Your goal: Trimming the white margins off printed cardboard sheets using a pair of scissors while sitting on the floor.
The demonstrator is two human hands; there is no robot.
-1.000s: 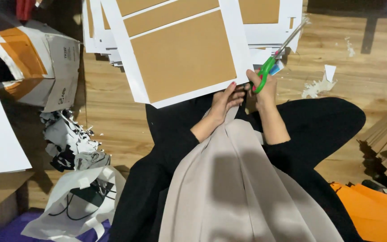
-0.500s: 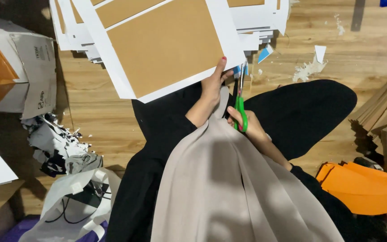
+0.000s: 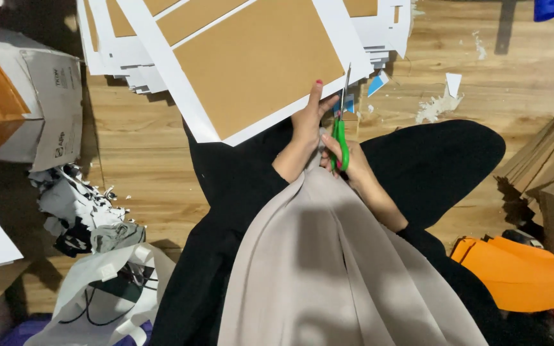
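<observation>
My left hand [image 3: 307,122] grips the near edge of a large brown cardboard sheet with a white border [image 3: 251,61], thumb on top. My right hand [image 3: 344,157] is closed around the green handles of a pair of scissors [image 3: 340,122]. The blades point up and meet the sheet's white lower edge just right of my left thumb. The sheet lies tilted over a stack of similar white-edged sheets [image 3: 117,38] on the wooden floor. My lap, in black trousers with a beige cloth hanging over it, hides my forearms.
A white and orange cardboard box [image 3: 27,96] stands at the left, with crumpled paper scraps [image 3: 78,205] and a white bag [image 3: 97,295] below it. Brown cardboard strips [image 3: 546,179] and orange sheets [image 3: 520,272] lie at the right. White offcuts [image 3: 440,102] lie on the floor.
My right hand has brought the scissors down from the sheet's right corner to its near edge, blades now upright against it. My left hand slid along the same edge.
</observation>
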